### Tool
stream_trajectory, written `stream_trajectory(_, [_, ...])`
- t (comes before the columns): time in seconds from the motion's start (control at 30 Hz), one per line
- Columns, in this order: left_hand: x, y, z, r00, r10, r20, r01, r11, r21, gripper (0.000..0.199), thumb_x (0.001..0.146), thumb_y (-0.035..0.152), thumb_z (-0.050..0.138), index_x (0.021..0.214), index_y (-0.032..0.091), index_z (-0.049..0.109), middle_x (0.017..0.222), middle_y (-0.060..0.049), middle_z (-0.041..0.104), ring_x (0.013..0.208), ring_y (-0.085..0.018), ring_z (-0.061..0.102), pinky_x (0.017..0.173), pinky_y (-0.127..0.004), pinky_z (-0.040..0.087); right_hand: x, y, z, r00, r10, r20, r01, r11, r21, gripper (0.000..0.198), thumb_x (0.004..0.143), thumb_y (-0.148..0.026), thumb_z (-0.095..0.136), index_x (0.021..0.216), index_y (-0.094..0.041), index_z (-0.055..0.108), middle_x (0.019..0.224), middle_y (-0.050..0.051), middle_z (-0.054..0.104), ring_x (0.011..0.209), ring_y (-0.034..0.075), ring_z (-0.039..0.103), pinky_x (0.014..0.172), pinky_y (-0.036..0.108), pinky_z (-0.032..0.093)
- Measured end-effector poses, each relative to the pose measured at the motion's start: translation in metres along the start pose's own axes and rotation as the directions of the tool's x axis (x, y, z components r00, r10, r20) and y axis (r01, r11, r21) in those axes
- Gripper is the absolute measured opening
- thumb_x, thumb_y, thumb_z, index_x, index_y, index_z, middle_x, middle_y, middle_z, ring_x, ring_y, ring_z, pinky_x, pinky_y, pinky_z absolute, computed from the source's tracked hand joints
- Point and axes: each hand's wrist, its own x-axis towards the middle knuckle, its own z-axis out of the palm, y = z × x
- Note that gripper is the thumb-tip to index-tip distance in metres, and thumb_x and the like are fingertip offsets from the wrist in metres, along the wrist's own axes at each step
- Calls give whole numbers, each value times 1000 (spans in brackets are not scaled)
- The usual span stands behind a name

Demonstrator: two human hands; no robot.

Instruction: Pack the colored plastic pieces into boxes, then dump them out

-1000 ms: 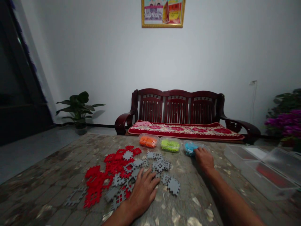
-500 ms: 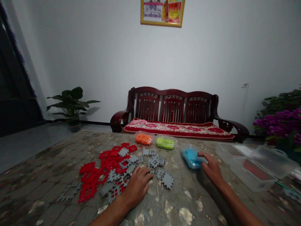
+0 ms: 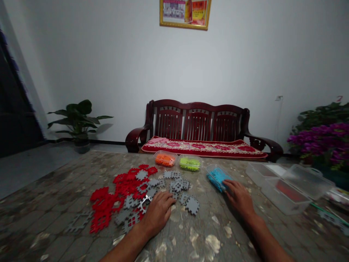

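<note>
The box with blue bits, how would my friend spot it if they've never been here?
Find the dark wooden bench, then the patterned table in front of it. On the table's far half, at the right hand, is a small clear tub. It alone holds blue pieces; left of it are an orange-filled tub and a lime-filled tub.

Framed picture (image 3: 185, 14), on the wall above the bench (image 3: 197, 125): I see what looks like lettering on its pink band (image 3: 174, 3) and red panel (image 3: 199, 14), too small for me to read.
Red mark (image 3: 339, 98), well right of the bench: I make out a shape like a "2", but can't confirm it's a number.
</note>
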Motion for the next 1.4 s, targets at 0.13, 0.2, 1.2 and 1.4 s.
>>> stream_trajectory(0.13, [0,-1,3,1000,-8,-1,8,1000,6,39,83,0,57,112,24,69,120,-7,70,117,-26,63,107,-49,48,-2,-2,6,996,-73,-59,71,997,-44,30,94,-32,54,116,-27,73,119,7,73,106,24,66,91,38,51])
stream_trajectory(0.2, [0,-1,4,1000,-8,3,8,1000,9,39,83,-1,56,111,24,68,121,-7,70,118,-26,62,108,-50,47,-1,-10,6,992,-104,-67,100,993,-62,29,95,-33,55,116,-28,74,118,7,74,105,24,66,91,37,51])
stream_trajectory(1.2, [33,76,24,919,376,116,-356,920,-163,78,88,13,58,157,15,22,162,-18,34,152,-30,29,123,-49,33,3,-102,-10,934,-262,-244,301,944,138,31,102,-25,46,97,-23,77,97,7,79,90,18,72,86,29,54])
stream_trajectory(1.4, [33,73,35,954,270,129,-245,952,-182,80,85,6,52,157,16,18,161,-18,31,149,-30,34,121,-46,39,7,-106,-11,940,-236,-244,284,941,182,31,103,-25,45,93,-22,74,91,6,78,83,16,71,81,28,52])
